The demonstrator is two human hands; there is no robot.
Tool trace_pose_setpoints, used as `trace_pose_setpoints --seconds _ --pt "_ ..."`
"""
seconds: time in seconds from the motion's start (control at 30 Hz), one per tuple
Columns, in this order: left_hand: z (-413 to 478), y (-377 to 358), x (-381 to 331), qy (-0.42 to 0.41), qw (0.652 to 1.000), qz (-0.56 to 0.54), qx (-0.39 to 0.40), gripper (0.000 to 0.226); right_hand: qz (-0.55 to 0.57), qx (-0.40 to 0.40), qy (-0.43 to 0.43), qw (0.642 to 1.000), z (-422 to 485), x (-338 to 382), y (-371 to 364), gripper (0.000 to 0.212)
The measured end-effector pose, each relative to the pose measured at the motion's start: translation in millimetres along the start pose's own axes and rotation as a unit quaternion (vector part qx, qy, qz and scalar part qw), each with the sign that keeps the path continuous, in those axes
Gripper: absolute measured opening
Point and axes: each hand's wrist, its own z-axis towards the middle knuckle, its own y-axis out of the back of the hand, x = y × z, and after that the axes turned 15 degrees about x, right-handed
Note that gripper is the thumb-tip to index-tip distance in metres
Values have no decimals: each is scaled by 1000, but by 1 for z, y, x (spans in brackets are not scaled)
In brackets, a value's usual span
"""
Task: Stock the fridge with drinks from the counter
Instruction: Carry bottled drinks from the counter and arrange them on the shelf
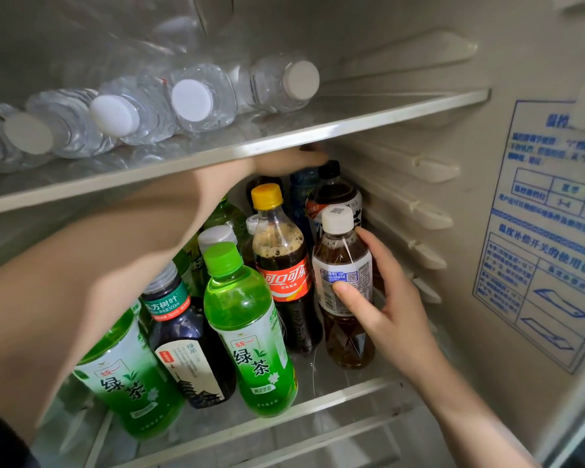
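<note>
Plainly, the step in hand is setting down one drink. The right grip (385,298) is wrapped round a small brown tea bottle (338,255), thumb across the label and fingers behind the shoulder, on the lower shelf (335,396) of the fridge. The bottle stands upright at three o'clock of the cola bottle (284,265), just beside it. Its base looks level with the shelf glass, though I cannot tell whether its weight is down yet.

The left grip (284,162) reaches in from nine o'clock under the upper shelf (352,126), over the caps of the back-row bottles at twelve o'clock of the cola. Its fingers are mostly hidden, so I cannot tell whether it clasps anything.

The next move, as I judge it, calls for seating the tea bottle flat and letting go without nudging the cola. The hand would then draw out toward six o'clock for another drink from the surface, which is out of view.

The tea bottle is clear plastic with a white cap and a white-and-blue label band. It holds amber liquid with froth at the neck, and its lower body is faceted. Being slim, it may tip easily.

Two green tea bottles (247,319) and a dark bottle (186,339) crowd the shelf toward eight o'clock. Water bottles (196,99) lie on their sides above.
</note>
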Motion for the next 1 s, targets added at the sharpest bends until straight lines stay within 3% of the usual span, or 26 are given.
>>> trace_pose_setpoints --seconds 0.23,0.47,1.0 --pt "0 -9 -15 -46 996 78 25 49 8 1 -10 1000 -7 6 2 66" --pt "-2 -8 -11 -54 989 134 12 40 11 1 -10 1000 -9 6 3 64" --pt "-9 -8 -9 -40 993 111 6 41 17 15 -6 1000 -8 6 5 65"
